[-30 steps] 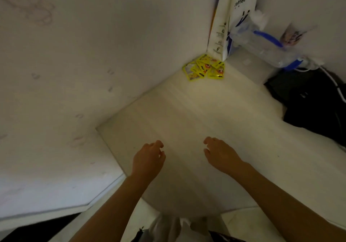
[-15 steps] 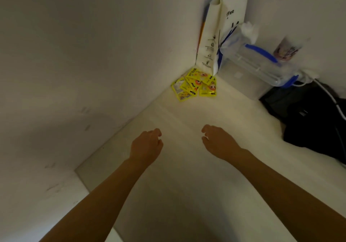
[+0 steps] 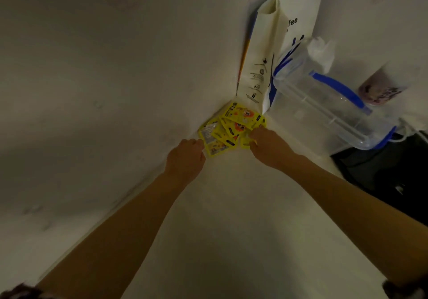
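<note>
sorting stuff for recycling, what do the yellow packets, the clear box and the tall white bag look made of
The yellow packets: thin plastic or foil film, likely; glossy printed faces, flat and slightly curled.
The clear box: hard transparent plastic; see-through walls, blue trim.
The white bag: probably matte paper; crisp side folds, printed lettering, cord handles.

The letters "fee", in dark print, stand on the front of a white paper bag (image 3: pixel 298 9) propped in the corner, just beyond and to the right of where the left hand (image 3: pixel 185 157) and right hand (image 3: pixel 269 147) meet the yellow sachets (image 3: pixel 228 127). The small marks down the bag's side panel, the sachets' own print and the label of a cup (image 3: pixel 379 90) farther right are too blurred to read.
</note>
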Tool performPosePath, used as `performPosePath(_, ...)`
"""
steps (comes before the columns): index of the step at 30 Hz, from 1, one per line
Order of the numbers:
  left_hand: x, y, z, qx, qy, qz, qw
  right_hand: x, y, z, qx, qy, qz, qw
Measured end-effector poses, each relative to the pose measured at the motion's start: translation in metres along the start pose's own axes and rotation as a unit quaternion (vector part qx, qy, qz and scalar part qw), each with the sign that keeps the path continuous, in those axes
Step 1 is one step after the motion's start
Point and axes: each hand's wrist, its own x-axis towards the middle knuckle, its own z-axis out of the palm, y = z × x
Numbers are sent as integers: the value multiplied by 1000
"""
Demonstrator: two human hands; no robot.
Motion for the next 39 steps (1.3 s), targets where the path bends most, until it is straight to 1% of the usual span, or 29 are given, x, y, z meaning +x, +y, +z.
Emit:
performPosePath(3, 28, 10, 2, -12, 11, 3, 1000, 36, 5, -8, 41, 47, 40, 997)
performPosePath(5, 46, 18, 5, -56, 7, -17, 998, 58, 7, -9, 42, 43, 61, 996)
performPosePath(6, 55, 21, 8, -85, 1, -33, 996, 65, 10, -6, 37, 45, 57, 997)
performPosePath(7, 64, 24, 12, -113, -7, -50, 992, 72, 13, -3, 14, 72, 56, 996)
performPosePath(8, 72, 27, 16, -135, -13, -61, 989, 80, 13, -2, 14, 59, 51, 997)
performPosePath(9, 80, 30, 20, -150, -16, -67, 986, 89, 14, -2, 2, 29, 52, 998)
performPosePath(10, 85, 31, 26, -156, -16, -72, 985, 95, 20, 6, -59, -7, 34, 998)
performPosePath(11, 89, 33, 29, -155, -13, -76, 985, 100, 18, 8, -73, 1, 56, 996)
performPosePath(12, 92, 35, 34, -150, -9, -80, 985, 98, 17, 10, -70, -13, 68, 995)
performPosePath(13, 94, 36, 38, -143, -3, -77, 987, 97, 16, 14, -77, -22, 56, 995)
performPosePath(14, 95, 36, 42, -133, -1, -73, 988, 98, 14, 17, -59, 27, 32, 997)
performPosePath(15, 96, 37, 45, -121, -4, -70, 990, 101, 16, 23, -54, 59, 16, 997)
performPosePath(17, 96, 37, 50, -88, -20, -66, 994, 103, 17, 29, -50, 76, 14, 996)
performPosePath(19, 96, 36, 52, -64, -20, -62, 996, 105, 20, 32, -7, 82, 38, 996)
performPosePath(20, 95, 36, 53, -61, -16, -64, 996, 104, 18, 29, 12, 81, 56, 995)
performPosePath(23, 89, 37, 52, -75, -15, -85, 993, 97, 19, 27, 0, 89, 67, 994)
performPosePath(25, 80, 39, 52, -83, -14, -96, 992, 86, 18, 30, -11, 80, 68, 994)
performPosePath(29, 52, 41, 55, -92, -23, -92, 991, 56, 16, 37, -5, 62, 74, 995)
performPosePath(34, 20, 38, 55, -113, -43, -94, 988, 21, 18, 43, 61, 41, 64, 995)
performPosePath(36, 14, 40, 52, -151, -64, -115, 980, 13, 19, 41, 91, 37, 64, 993)
performPosePath(39, 12, 40, 44, -246, -89, -143, 954, 7, 21, 36, 141, 54, 68, 986)
